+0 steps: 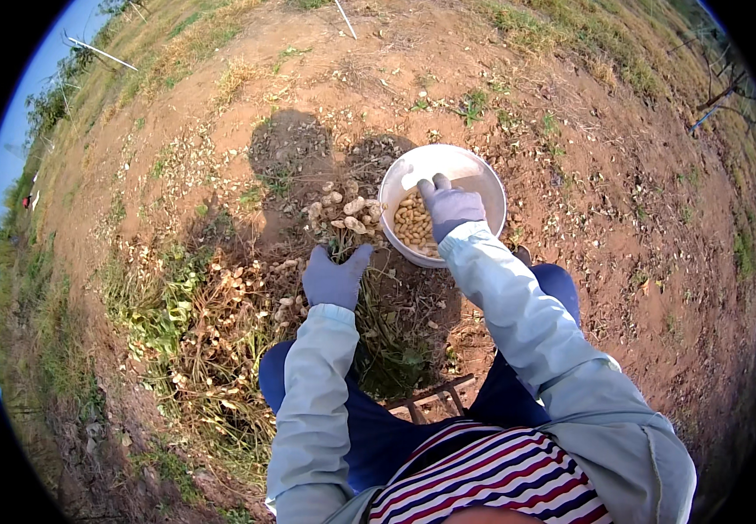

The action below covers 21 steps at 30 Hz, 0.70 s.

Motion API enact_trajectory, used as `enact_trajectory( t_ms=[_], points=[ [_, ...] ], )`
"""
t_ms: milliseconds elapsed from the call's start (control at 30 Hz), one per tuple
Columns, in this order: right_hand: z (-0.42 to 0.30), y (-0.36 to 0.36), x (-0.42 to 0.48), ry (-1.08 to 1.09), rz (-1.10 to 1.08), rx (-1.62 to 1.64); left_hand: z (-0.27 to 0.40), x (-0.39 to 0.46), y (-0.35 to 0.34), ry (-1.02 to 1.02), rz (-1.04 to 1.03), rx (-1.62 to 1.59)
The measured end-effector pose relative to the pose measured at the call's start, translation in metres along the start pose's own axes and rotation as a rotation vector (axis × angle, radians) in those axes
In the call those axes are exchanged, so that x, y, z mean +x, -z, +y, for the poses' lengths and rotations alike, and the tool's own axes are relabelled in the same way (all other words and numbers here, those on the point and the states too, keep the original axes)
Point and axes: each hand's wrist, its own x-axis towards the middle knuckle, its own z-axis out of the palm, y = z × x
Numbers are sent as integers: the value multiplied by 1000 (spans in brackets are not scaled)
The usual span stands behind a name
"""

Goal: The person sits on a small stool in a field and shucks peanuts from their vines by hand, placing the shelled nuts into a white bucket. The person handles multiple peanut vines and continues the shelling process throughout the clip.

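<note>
My left hand, in a grey-purple glove, grips a bunch of peanut plants by the stems. Pods still on their roots, the peanuts stick out beyond my fingers, close to the left rim of a white plastic bucket. Inside the bucket, loose peanuts cover the visible bottom. My right hand, gloved alike, reaches over the bucket's right side with its fingertips above the inside. Its palm faces away from me, so whether it holds any pods is hidden.
A heap of pulled peanut plants lies to my left. Leafy stems trail between my knees, near a low slatted seat. Dry leaf bits are scattered over the reddish soil. White poles stand farther off.
</note>
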Motion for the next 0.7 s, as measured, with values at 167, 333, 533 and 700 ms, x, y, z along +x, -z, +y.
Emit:
enact_trajectory(
  t_ms=[167, 333, 533, 700],
  points=[
    [-6, 12, -5, 136, 103, 473, -13, 2, -5, -54, 112, 51],
    [-40, 15, -27, 233, 46, 917, 5, -2, -3, 41, -26, 159],
    [-42, 12, -24, 216, 49, 801, 2, -1, -7, 19, -25, 233],
    [-40, 17, -29, 212, 11, 718, 1, 0, -8, 9, -36, 243]
  ],
)
